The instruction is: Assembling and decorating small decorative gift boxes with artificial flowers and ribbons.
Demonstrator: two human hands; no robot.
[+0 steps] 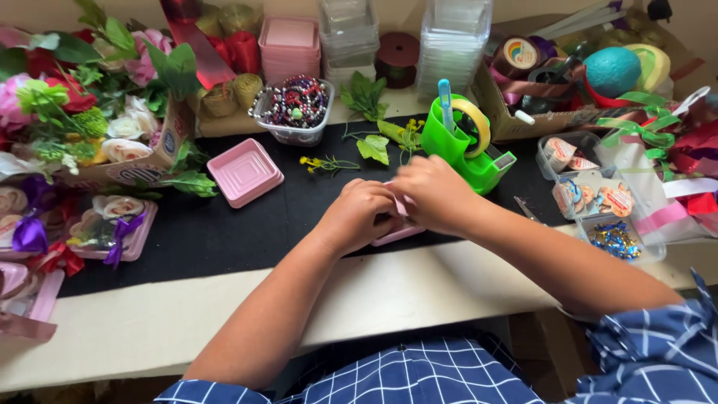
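Both forearms reach across the table (419, 288) onto the black mat (247, 224). The right hand (434, 193) and left hand (357, 213) curl together, pinching a small pink tray (396, 233), mostly hidden beneath them, just beside the green tape dispenser (464, 146).

A small pink tray (398, 233) lies flat on the black cloth at the frame's centre, mostly hidden. Only its lower edge and a pale pink bit between the knuckles show.
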